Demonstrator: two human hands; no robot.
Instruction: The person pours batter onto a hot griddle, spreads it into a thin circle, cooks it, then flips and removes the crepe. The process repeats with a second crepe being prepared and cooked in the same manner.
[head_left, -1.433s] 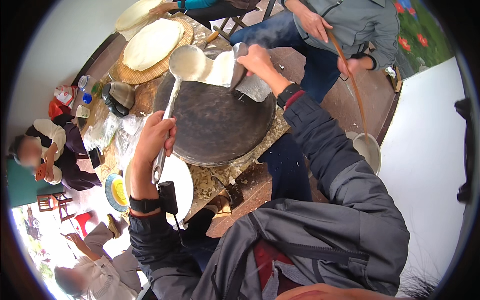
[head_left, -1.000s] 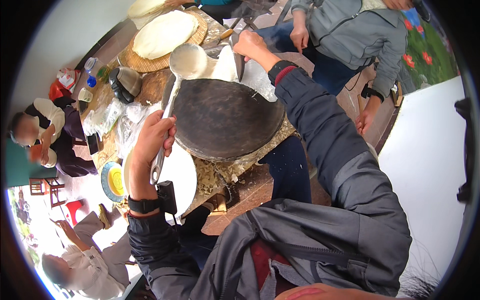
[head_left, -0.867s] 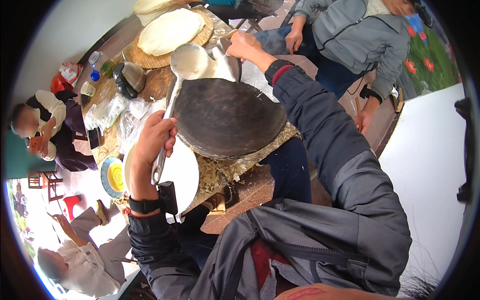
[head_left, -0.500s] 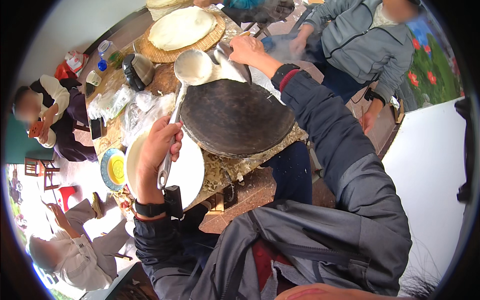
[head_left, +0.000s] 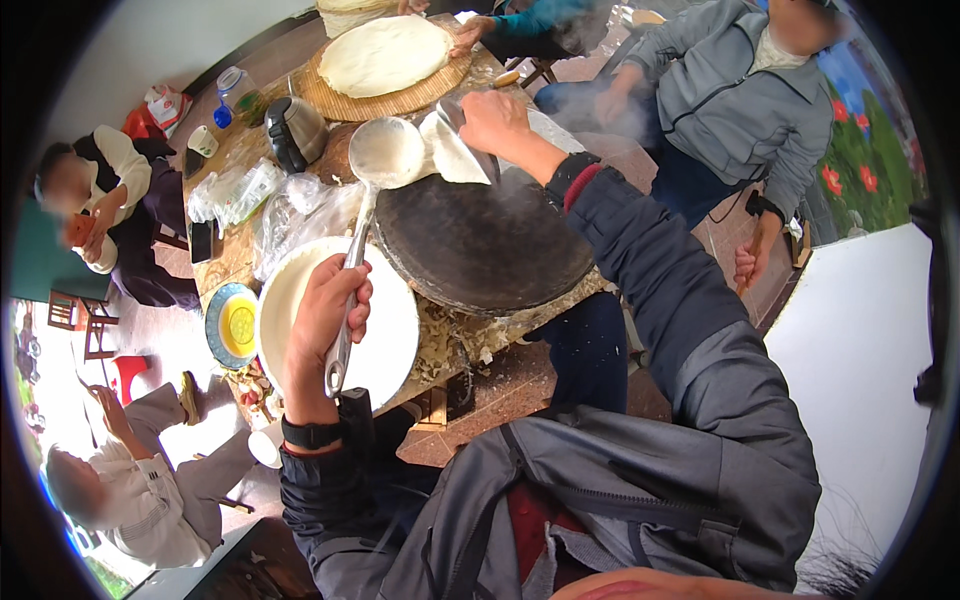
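My left hand [head_left: 330,310] is wrapped round the handle of a metal ladle [head_left: 385,152]. Its bowl, coated with pale batter, is over the far left rim of a dark round griddle [head_left: 480,245]. My right hand [head_left: 495,125] grips a metal scraper [head_left: 478,165] at the griddle's far edge; its handle is hidden in the fist. White batter [head_left: 448,155] clings to the blade and reaches the ladle's bowl. Under my left forearm is a large white basin [head_left: 395,340], holding off-white stuff partly hidden by the arm.
Beyond the griddle, a flatbread [head_left: 385,55] lies on a woven round mat [head_left: 320,100]. A steel kettle [head_left: 300,130], plastic bags [head_left: 300,215], a phone [head_left: 202,242] and a bowl of yellow liquid [head_left: 235,325] crowd the left. A person in grey [head_left: 730,90] sits at the far right.
The scraper has tilted, and more white batter shows between it and the ladle. A co-worker's hand now touches the far flatbread. Both my hands keep their grips.
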